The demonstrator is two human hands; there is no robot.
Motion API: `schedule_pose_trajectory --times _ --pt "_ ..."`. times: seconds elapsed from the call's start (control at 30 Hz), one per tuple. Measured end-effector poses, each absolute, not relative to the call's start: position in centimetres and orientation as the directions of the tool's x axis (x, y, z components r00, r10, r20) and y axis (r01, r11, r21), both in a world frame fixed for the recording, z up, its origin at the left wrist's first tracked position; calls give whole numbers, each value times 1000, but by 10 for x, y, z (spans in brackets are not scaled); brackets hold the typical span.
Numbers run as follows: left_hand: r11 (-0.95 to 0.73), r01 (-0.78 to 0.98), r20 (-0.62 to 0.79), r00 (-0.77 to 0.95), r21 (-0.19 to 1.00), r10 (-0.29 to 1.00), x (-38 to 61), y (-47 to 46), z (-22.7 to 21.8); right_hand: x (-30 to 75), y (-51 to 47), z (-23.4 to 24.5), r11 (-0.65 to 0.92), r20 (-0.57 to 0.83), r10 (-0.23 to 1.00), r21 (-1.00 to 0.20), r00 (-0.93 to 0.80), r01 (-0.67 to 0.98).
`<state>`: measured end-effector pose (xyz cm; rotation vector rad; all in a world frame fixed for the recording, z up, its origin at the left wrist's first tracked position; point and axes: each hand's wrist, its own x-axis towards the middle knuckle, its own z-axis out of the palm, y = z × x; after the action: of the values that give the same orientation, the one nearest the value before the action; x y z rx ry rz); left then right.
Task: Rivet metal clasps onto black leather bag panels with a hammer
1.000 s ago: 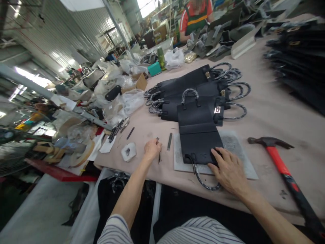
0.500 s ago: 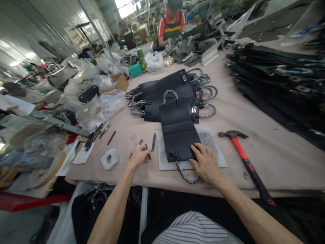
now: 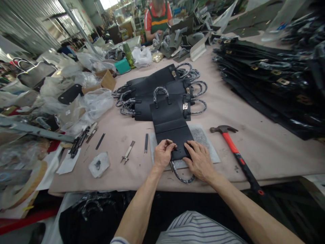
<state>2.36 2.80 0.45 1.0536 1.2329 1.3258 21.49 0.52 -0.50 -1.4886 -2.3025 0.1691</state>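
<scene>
A black bag panel (image 3: 169,126) with plastic-wrapped handles lies unfolded, its near part on a pale slab (image 3: 212,154). My left hand (image 3: 163,153) is closed in a pinch over this near part, around a small dark rod-like tool (image 3: 168,141) mostly covered by the fingers. My right hand (image 3: 200,161) rests on the panel's right edge, fingers stretched out and thumb by the lower edge. Small marks show on the panel between the hands. Left of the slab lie a thin dark bar (image 3: 146,143) and metal dividers (image 3: 127,152).
A claw hammer (image 3: 235,149) with a red and black handle lies to the right. Beyond the panel are several black bag pieces (image 3: 152,81); a tall stack (image 3: 256,74) stands right. Clutter and plastic wrap (image 3: 93,105) cover the left side. A person (image 3: 157,20) works across the table.
My left hand has moved right, from beside the slab onto the panel, carrying the small tool and uncovering the dividers. My right hand stays on the panel. The view has shifted slightly.
</scene>
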Motion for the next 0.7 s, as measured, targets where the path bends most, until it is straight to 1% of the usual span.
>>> schedule_pose_trajectory --times 0.2,0.43,0.57,0.7 --pt "-34 -36 30 -97 999 995 20 24 -1 215 5 -5 416 252 904 -322 -346 850" --pt "-45 42 49 -88 998 995 20 24 -1 214 5 -2 405 246 909 -338 -336 850" --pt "-104 182 123 -96 978 988 23 22 2 214 5 -3 401 245 911 -340 -331 851" --pt "-205 377 246 -62 903 967 27 20 5 213 5 -4 404 253 910 -358 -329 842"
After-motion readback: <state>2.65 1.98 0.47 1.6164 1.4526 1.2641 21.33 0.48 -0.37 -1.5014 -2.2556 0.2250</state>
